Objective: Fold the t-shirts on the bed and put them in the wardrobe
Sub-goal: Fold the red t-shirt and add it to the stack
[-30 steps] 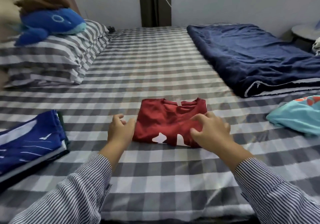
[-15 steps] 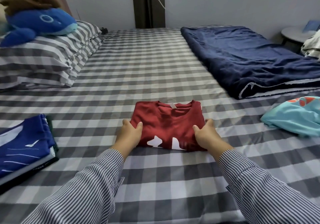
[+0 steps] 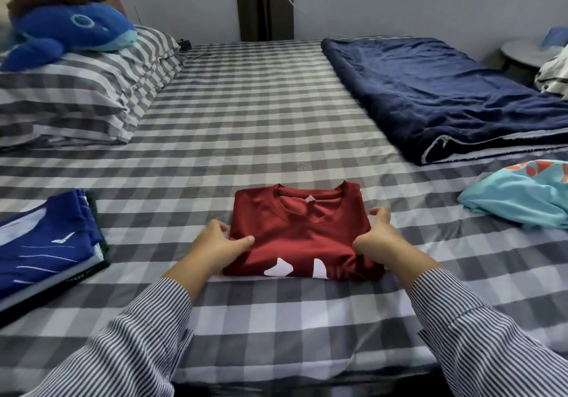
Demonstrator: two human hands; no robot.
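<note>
Hands shifted farther along folded red t-shirt (image 3: pixel 299 236): left hand (image 3: pixel 219 244) and right hand (image 3: pixel 379 239) pinch its side edges on bed (image 3: pixel 276 113).

Open checked sheet (image 3: pixel 261 126) beyond the red shirt (image 3: pixel 295 230); folded blue pile (image 3: pixel 46 243) left, teal shirt (image 3: pixel 519 199) right.

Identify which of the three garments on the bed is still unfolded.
The turquoise garment, bunched in a heap at the right edge. The red t-shirt and the blue shirt on the left pile lie folded flat.
</note>
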